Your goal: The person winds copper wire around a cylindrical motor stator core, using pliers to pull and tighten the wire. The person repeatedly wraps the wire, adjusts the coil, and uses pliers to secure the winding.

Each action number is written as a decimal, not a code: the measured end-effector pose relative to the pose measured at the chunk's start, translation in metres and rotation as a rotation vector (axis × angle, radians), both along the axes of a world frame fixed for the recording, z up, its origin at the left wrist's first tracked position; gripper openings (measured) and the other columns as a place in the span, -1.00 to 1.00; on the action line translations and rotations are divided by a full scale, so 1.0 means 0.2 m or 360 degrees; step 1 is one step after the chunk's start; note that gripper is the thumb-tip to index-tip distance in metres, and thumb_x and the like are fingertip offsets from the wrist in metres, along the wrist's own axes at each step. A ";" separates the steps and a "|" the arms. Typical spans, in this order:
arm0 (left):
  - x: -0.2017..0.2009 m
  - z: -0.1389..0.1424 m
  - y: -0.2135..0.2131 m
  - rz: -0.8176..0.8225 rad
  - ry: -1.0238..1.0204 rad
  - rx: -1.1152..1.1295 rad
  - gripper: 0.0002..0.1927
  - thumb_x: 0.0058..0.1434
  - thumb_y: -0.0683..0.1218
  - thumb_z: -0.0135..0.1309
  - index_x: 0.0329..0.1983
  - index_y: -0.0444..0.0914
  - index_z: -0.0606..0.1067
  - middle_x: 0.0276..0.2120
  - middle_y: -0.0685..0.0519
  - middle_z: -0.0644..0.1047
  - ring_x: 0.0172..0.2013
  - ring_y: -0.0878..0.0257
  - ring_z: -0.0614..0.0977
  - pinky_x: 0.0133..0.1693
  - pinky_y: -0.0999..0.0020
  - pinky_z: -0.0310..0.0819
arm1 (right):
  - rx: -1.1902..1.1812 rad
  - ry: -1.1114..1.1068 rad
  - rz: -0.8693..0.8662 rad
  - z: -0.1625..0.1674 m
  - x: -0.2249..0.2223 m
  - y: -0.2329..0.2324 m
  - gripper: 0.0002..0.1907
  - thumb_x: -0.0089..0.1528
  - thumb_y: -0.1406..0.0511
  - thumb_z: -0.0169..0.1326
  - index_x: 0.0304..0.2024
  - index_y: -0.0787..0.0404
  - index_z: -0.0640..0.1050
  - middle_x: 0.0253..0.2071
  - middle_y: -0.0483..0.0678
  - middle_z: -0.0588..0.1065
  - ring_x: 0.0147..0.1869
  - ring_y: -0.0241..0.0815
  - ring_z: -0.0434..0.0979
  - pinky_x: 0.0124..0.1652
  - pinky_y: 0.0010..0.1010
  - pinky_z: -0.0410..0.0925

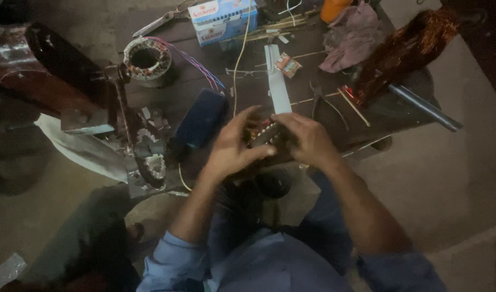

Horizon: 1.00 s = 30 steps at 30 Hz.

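Observation:
My left hand (234, 146) and my right hand (308, 139) both grip a round motor stator (264, 136) with copper windings, held at the near edge of a dark work table (204, 92). My fingers wrap over its top and sides, so most of it is hidden. My blue sleeves reach up from the bottom of the view.
A second stator (146, 58) with coloured wires lies at the back left. A dark blue box (200, 121), a white strip (277, 84), a blue-and-white carton (218, 19), a pinkish cloth (352, 38), a copper wire coil (402, 51) on a metal rod and a winding machine (85, 103) crowd the table.

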<state>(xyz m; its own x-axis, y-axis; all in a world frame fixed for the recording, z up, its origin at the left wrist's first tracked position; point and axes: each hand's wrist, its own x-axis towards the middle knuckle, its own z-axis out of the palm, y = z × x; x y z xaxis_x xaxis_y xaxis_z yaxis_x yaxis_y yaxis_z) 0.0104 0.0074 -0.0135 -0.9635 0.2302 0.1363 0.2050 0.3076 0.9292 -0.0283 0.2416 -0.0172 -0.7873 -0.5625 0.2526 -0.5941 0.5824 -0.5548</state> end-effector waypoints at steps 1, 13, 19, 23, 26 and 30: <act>-0.02 0.02 0.03 0.0011 -0.0074 -0.0078 0.03 0.02 0.20 0.37 0.44 -0.33 0.21 0.14 -0.22 0.52 0.10 0.01 0.64 0.01 0.16 0.60 | 0.0056 0.0051 -0.0001 0.02 0.00 -0.01 -0.32 0.09 0.29 0.30 0.27 0.15 0.44 0.19 0.08 0.50 0.20 0.06 0.56 0.12 -0.16 0.43; -0.13 -0.03 0.10 -0.0130 -0.0299 0.0149 -0.37 0.30 0.23 0.04 0.22 -0.34 0.51 0.04 -0.15 0.63 0.04 0.09 0.67 0.07 0.21 0.55 | 0.0079 0.0049 -0.0590 -0.10 -0.01 0.23 -0.52 0.16 0.16 0.35 0.06 0.22 0.59 0.20 0.11 0.46 0.34 0.12 0.43 0.24 0.00 0.31; -0.11 -0.03 0.14 -0.0043 -0.0352 0.0204 -0.37 0.31 0.22 0.01 0.18 -0.37 0.52 0.03 -0.20 0.64 0.05 0.04 0.68 0.07 0.19 0.55 | 0.0395 0.0157 -0.0999 -0.22 -0.04 0.31 -0.33 0.24 -0.03 0.25 0.12 0.40 0.53 0.32 0.30 0.30 0.41 0.28 0.23 0.16 0.24 0.18; -0.14 -0.02 0.13 0.0008 -0.0493 0.0065 -0.30 0.28 0.28 -0.03 0.24 -0.34 0.46 0.09 -0.19 0.61 0.09 0.04 0.66 0.11 0.21 0.51 | 0.0701 0.0119 -0.0989 -0.17 -0.06 0.26 -0.40 0.32 -0.08 0.17 0.04 0.34 0.55 0.37 0.36 0.22 0.47 0.32 0.18 0.26 0.29 0.10; -0.19 -0.01 0.11 -0.0023 -0.0565 0.0143 -0.24 0.29 0.30 -0.03 0.34 -0.35 0.34 0.21 -0.21 0.49 0.22 0.01 0.52 0.20 0.16 0.38 | 0.0745 0.0062 -0.0955 -0.13 -0.07 0.22 -0.33 0.24 -0.10 0.18 0.03 0.37 0.52 0.37 0.38 0.16 0.44 0.34 0.13 0.21 0.30 0.07; -0.22 0.01 0.06 0.0081 -0.0784 0.0048 -0.22 0.31 0.34 -0.10 0.35 -0.31 0.35 0.26 -0.20 0.45 0.27 0.00 0.46 0.23 0.08 0.27 | 0.0693 0.0128 -0.1004 -0.13 -0.10 0.19 -0.54 0.31 0.09 0.11 0.04 0.35 0.50 0.42 0.33 0.18 0.46 0.29 0.17 0.23 0.31 0.09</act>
<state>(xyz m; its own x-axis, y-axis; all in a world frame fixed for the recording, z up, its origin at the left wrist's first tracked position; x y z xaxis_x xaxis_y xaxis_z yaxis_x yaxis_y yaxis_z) -0.0331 0.0203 -0.0121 -0.9250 0.1842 -0.3324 -0.2755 0.2773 0.9204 -0.0477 0.2802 -0.0441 -0.9806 -0.0752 0.1811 -0.1059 0.9803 -0.1668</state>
